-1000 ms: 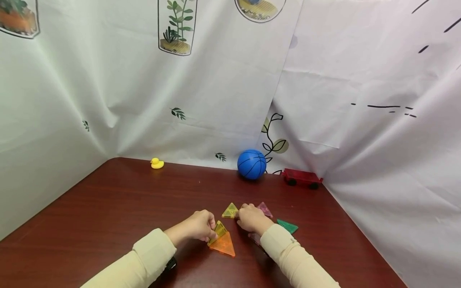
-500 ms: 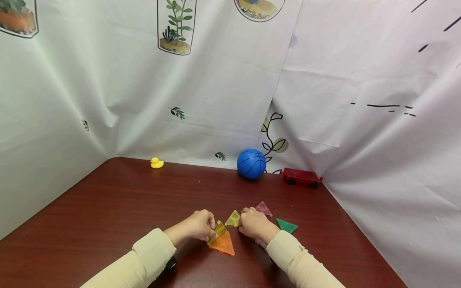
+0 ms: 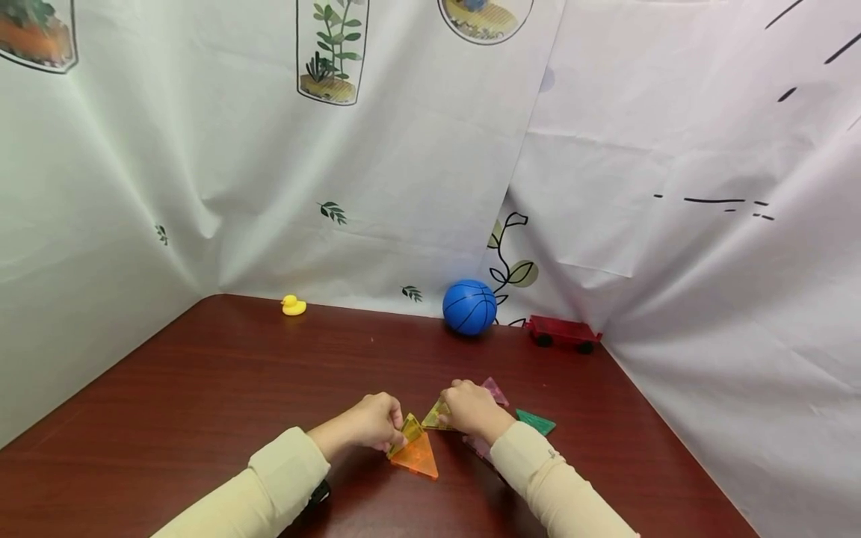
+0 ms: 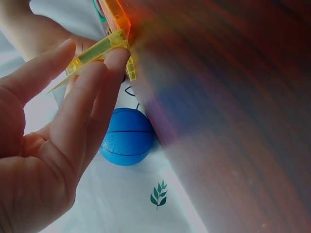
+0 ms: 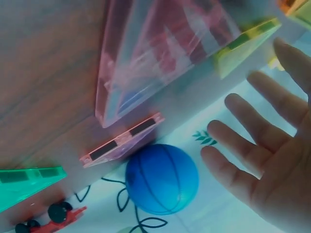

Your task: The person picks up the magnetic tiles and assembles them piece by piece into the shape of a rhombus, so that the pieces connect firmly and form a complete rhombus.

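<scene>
My left hand [image 3: 373,420] pinches a yellow triangular magnetic tile [image 3: 412,427] between thumb and fingertips; the left wrist view shows this yellow tile [image 4: 99,52] held on a slant. Against it lies an orange triangular tile [image 3: 418,454]. Just to the right, my right hand [image 3: 473,409] is over the table beside a second yellow triangular tile [image 3: 435,415], partly covering it. Seen from the right wrist, the fingers are extended and spread close to that yellow tile [image 5: 248,46]; contact is hard to tell.
A larger pale pink tile [image 3: 479,447] lies partly under my right wrist. Beyond are a pink triangle [image 3: 495,391] and a green triangle [image 3: 536,422]. Along the back stand a yellow rubber duck [image 3: 293,305], a blue ball [image 3: 470,307] and a red toy wagon [image 3: 563,333].
The second yellow tile has slid nearer to me and toward the tile in my left hand. My right hand shifted slightly with it. The left hand stays in place.
</scene>
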`<state>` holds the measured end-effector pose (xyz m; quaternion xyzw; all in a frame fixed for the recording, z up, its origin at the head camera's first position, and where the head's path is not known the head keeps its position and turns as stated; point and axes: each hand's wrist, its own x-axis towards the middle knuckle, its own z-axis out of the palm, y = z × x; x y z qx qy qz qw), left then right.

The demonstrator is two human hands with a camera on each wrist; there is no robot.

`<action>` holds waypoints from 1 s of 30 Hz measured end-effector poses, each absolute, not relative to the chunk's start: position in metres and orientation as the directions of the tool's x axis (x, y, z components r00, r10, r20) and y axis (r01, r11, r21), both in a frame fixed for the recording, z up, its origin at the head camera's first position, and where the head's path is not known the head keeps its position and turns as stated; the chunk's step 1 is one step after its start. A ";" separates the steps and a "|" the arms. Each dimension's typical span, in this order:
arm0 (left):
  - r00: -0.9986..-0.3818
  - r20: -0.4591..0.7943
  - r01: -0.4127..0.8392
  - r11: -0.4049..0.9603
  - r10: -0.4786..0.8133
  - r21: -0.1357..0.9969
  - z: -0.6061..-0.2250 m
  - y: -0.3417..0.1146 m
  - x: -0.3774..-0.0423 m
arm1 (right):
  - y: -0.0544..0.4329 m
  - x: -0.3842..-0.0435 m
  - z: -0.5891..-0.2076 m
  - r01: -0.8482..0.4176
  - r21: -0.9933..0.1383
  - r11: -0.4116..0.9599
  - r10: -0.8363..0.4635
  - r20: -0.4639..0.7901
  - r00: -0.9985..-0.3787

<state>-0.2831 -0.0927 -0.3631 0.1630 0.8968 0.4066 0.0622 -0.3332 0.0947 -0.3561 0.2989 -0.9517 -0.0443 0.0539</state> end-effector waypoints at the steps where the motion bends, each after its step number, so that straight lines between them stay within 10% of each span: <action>1: -0.939 0.018 0.240 0.616 0.344 0.750 -0.364 -0.093 -0.283 | 0.094 -0.337 -0.357 -0.551 0.100 0.829 -0.558 0.070 -0.827; 9: -0.937 0.002 0.228 0.608 0.349 0.761 -0.366 -0.091 -0.282 | 0.101 -0.357 -0.363 -0.435 -0.105 0.894 -0.445 -0.099 -0.890; 30: -0.941 0.000 0.224 0.622 0.339 0.750 -0.363 -0.093 -0.286 | 0.094 -0.364 -0.360 -0.455 -0.171 0.874 -0.476 -0.108 -0.873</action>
